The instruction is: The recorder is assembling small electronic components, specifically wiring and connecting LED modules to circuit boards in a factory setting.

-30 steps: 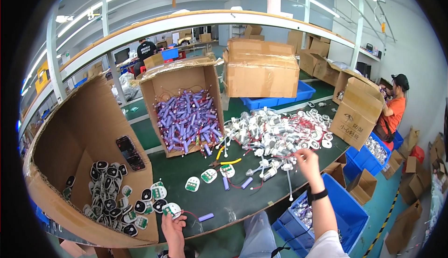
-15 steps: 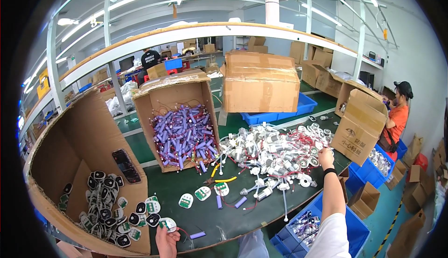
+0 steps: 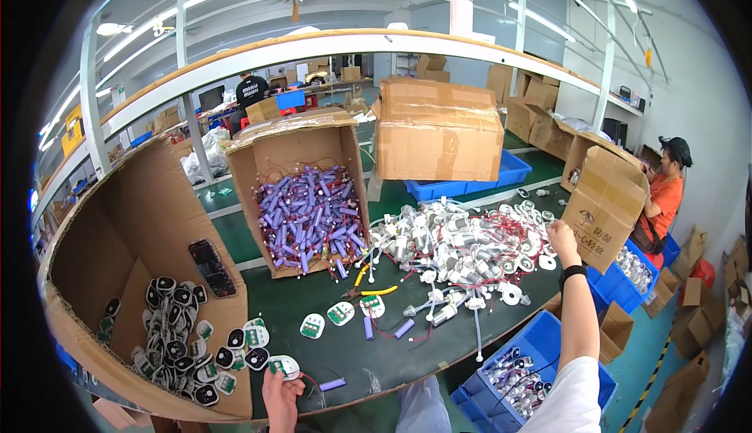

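Note:
Near the front edge, my left hand (image 3: pixel 282 395) is closed on a rounded white cover with a green circuit board (image 3: pixel 287 366). Thin red wires trail from it towards a purple battery cell (image 3: pixel 332 384) on the green tabletop. My right arm reaches far to the right, where my right hand (image 3: pixel 562 240) has its fingers drawn together beside the pile of white pump-like parts with red wires (image 3: pixel 454 245); what they hold, if anything, is hidden. Several more white covers (image 3: pixel 341 313) lie mid-table, close to two purple cells (image 3: pixel 403 329) and yellow-handled cutters (image 3: pixel 379 291).
An open carton (image 3: pixel 129 237) at left holds many covers and a phone (image 3: pixel 211 268). Another carton (image 3: pixel 294 143) is full of purple cells. A closed box (image 3: pixel 439 131) sits on a blue tray. Blue bins (image 3: pixel 540 347) stand below the right edge. A co-worker (image 3: pixel 666 190) works far right.
My right hand has moved a little farther away and to the right, towards the carton at the pile's edge. My left hand still holds the cover, nearly in place.

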A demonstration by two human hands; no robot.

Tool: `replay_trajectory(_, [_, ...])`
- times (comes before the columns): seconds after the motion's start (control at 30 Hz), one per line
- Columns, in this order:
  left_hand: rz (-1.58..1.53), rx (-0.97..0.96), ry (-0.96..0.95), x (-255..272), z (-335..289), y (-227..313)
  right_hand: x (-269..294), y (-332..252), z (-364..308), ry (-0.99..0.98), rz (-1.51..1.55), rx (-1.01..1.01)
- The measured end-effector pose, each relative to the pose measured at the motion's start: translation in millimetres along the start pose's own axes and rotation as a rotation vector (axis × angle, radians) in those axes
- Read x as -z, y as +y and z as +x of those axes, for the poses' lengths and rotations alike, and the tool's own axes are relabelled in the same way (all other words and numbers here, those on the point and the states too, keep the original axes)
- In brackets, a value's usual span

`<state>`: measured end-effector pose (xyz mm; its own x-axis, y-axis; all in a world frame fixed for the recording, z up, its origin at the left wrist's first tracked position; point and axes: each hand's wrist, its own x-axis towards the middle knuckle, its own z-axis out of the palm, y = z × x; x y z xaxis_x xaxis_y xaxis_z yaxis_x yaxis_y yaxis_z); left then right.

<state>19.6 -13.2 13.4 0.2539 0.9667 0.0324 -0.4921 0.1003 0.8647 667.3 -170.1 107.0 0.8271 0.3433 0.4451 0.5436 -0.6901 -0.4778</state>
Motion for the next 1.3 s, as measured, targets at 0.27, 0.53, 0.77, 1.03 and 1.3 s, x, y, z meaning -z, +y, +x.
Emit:
replay_trajectory(0.27, [-0.002,0.003,-0.022,13.7,-1.9,-3.6,-49.0,-1.0,-39.9,-0.158,-0.066,-0.077])
replay_trajectory(0.53, [0.085,0.008,-0.042,2.7,-5.8,0.4,-63.3,10.0,11.0,0.082,-0.030,0.104])
replay_trajectory(0.77, [0.135,-0.030,0.030,-2.7,-9.0,3.9,-78.0,-5.8,49.8,-0.062,-0.129,0.196])
replay_trajectory(1.03, [0.133,0.053,0.208,-8.0,-4.3,2.7,-117.1,14.7,93.6,-0.099,-0.365,0.416])
replay_trajectory(1.3, [0.216,0.053,0.207,-10.6,-1.8,0.8,-106.0,32.0,114.8,0.071,-0.348,0.445])
